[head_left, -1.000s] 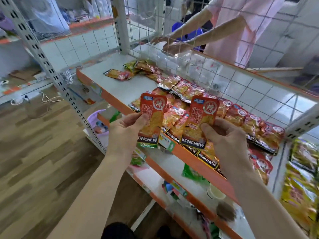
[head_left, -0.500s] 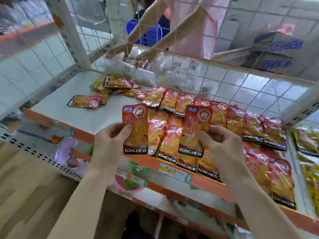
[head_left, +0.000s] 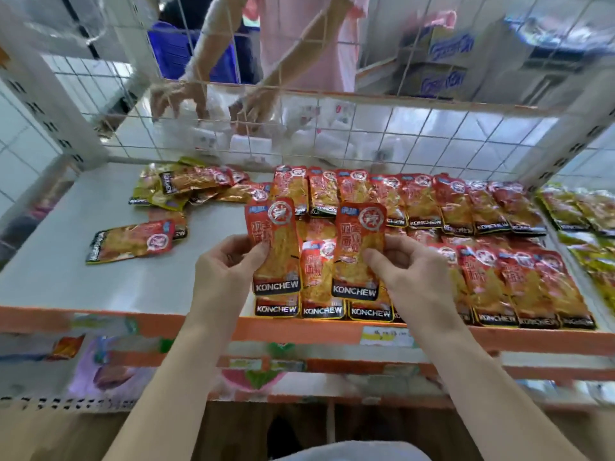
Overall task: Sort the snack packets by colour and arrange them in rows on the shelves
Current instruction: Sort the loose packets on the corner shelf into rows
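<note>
Left hand (head_left: 226, 271) and right hand (head_left: 412, 271) are each pinching a red packet (head_left: 274, 244) over the front row (head_left: 322, 311), so dropping them crooked is probably messing up that neat line.

Glossy foil snack packets (head_left: 489, 281) on matt shelf (head_left: 100, 287)

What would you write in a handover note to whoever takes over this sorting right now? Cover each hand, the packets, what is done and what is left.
Left hand pinches one red packet; right hand pinches a second red packet. Both packets are upright over the front row.
Done: red packets lie in a back row and the front row, on the right of the shelf.
Left: place the two held packets, then sort the mixed heap at the back left and the loose packet near it.
</note>
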